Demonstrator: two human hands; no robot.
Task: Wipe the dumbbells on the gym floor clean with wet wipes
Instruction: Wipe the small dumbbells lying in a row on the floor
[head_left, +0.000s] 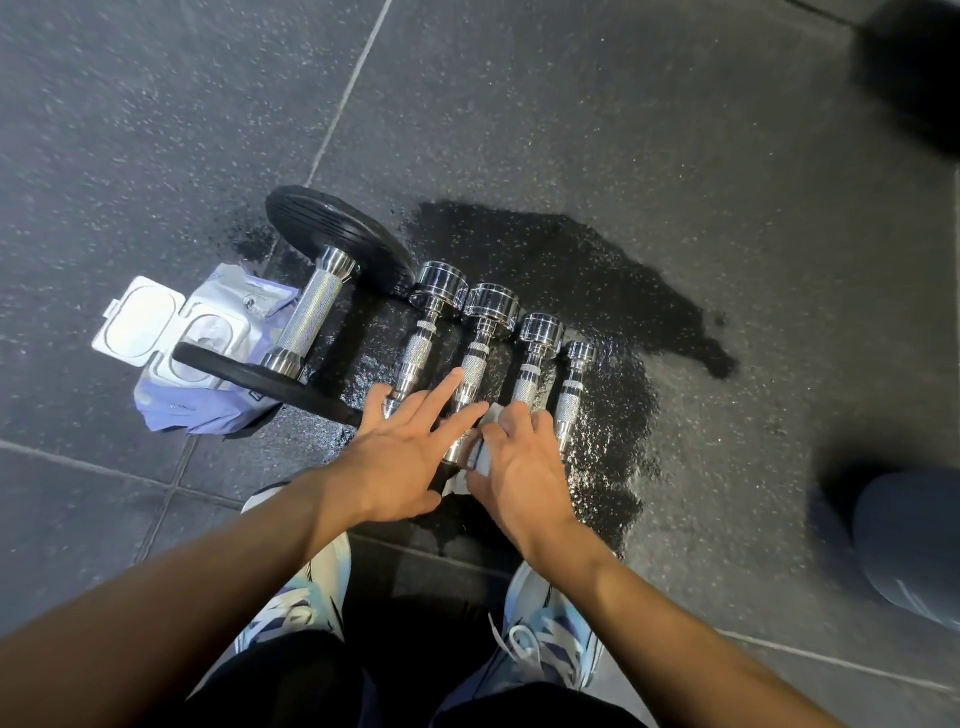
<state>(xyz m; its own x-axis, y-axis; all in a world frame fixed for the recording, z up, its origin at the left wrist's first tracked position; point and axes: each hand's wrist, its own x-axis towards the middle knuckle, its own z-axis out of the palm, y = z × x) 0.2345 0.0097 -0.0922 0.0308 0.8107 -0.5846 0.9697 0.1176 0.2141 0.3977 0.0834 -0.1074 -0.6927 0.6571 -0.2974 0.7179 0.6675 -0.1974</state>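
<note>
Even, bright light from above glints hard off the chrome dumbbells and the wet patch of floor. Motion blur streaks the floor's speckles toward its far-left and right edges.

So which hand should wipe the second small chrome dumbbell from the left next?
Right. The right hand grips the wet wipe at the near end of that dumbbell, so it can probably slide up the handle. The left hand lies flat, fingers straight, holding no wipe.
</note>
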